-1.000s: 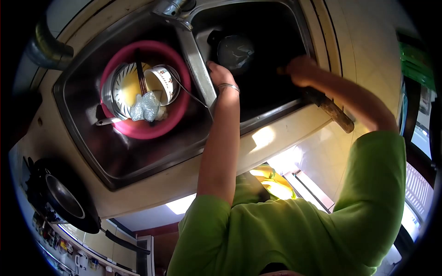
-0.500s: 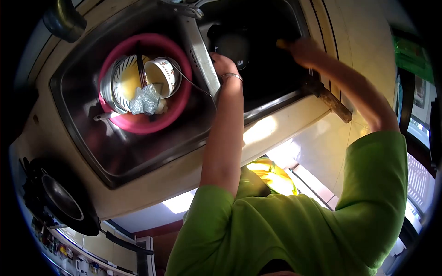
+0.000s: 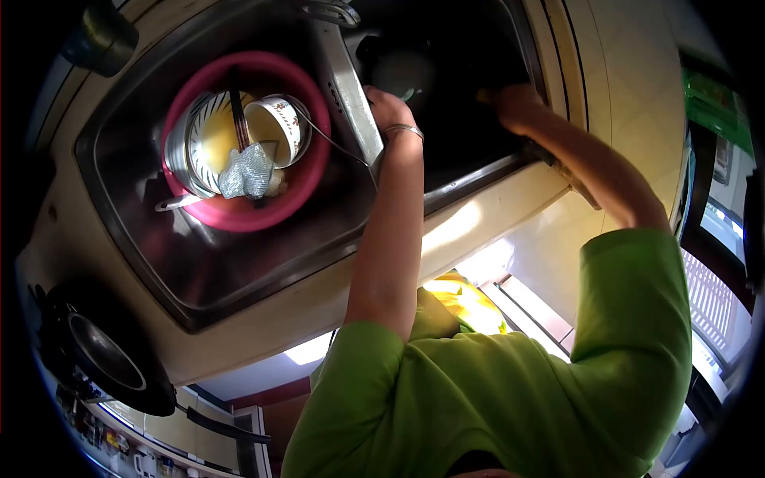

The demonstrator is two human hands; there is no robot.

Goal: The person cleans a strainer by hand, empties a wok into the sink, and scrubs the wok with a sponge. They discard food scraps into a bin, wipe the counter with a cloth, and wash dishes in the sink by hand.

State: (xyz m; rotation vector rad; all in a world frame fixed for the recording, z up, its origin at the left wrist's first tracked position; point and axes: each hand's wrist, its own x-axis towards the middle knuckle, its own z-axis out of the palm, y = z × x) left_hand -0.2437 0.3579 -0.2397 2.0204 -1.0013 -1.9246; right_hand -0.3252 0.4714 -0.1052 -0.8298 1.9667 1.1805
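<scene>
My left hand reaches into the dark right basin beside the metal divider; its fingers are lost in shadow. My right hand is over the right side of that basin, its fingers closed around a small yellow thing, of which only a bit shows. Below my right forearm, a wooden handle sticks out over the counter from a dark pan-like shape, mostly hidden in the shadow. A pale round patch with a small light-green piece shows between my hands.
In the left basin a pink tub holds a striped plate, a patterned cup, chopsticks and a silvery scrubbing mesh. A tap stands at the back. Black pans are at lower left.
My right hand has moved down and slightly left in the basin, and its forearm now covers more of the wooden handle. My left hand stays nearly in place. The view has shifted slightly.
</scene>
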